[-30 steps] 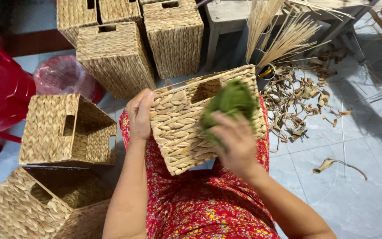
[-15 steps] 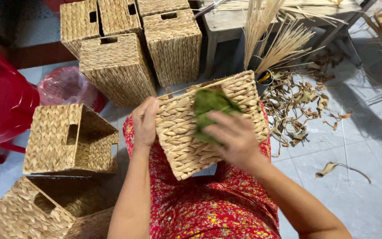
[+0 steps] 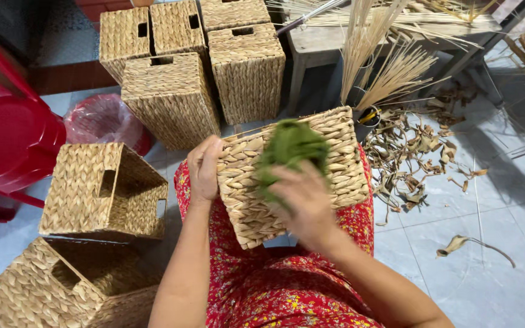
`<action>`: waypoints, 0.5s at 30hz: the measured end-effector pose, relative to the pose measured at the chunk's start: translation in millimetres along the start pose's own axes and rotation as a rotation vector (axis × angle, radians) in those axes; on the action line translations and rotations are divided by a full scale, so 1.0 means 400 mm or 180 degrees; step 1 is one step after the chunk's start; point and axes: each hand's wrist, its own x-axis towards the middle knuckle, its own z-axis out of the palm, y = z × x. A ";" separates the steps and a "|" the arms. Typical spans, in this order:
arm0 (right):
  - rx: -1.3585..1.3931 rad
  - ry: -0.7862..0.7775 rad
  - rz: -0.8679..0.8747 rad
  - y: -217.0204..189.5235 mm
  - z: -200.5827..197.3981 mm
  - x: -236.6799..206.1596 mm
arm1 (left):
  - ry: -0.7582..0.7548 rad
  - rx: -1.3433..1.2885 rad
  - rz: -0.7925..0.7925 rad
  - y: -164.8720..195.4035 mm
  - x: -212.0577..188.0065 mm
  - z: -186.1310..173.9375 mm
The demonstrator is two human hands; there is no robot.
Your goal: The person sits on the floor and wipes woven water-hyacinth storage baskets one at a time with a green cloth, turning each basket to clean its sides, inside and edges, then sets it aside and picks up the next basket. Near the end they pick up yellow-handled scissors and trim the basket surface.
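A woven basket (image 3: 293, 176) is steadied on the lap, its left edge clasped by the left hand (image 3: 205, 170) with fingers curled. A green cloth (image 3: 290, 149) is gripped in the right hand (image 3: 302, 203) and pressed against the basket's face.

Woven basket (image 3: 311, 182) on lap, green cloth (image 3: 290, 149) in right hand (image 3: 302, 200)

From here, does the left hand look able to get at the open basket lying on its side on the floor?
Probably yes, but not while occupied. The left hand grips the edge of the woven basket on the lap. The open basket on its side lies just to its left, with nothing between them; it would have to let go first.
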 end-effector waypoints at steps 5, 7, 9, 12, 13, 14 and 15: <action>0.0491 -0.0118 -0.0638 -0.154 0.045 0.027 | 0.0059 -0.0472 -0.0401 -0.008 -0.011 -0.004; 0.0411 -0.0062 -0.0792 -0.143 0.046 0.013 | 0.0013 -0.0153 -0.0291 -0.008 -0.009 -0.007; 0.0254 -0.0005 -0.0977 -0.086 0.033 -0.011 | -0.0001 0.0113 -0.0151 -0.004 -0.009 -0.010; -0.0080 -0.0069 -0.0820 0.026 -0.004 -0.054 | -0.0054 0.0218 0.0028 0.003 -0.009 -0.004; -0.0263 0.0018 -0.0775 0.065 -0.020 -0.065 | -0.0094 0.0123 0.0024 0.004 -0.007 -0.001; -0.0440 0.0023 -0.0532 0.101 -0.050 -0.079 | -0.0126 0.0024 0.0016 0.005 -0.005 0.003; -0.0610 0.0020 -0.0285 0.136 -0.086 -0.092 | -0.0120 -0.0016 0.0007 0.006 -0.004 0.006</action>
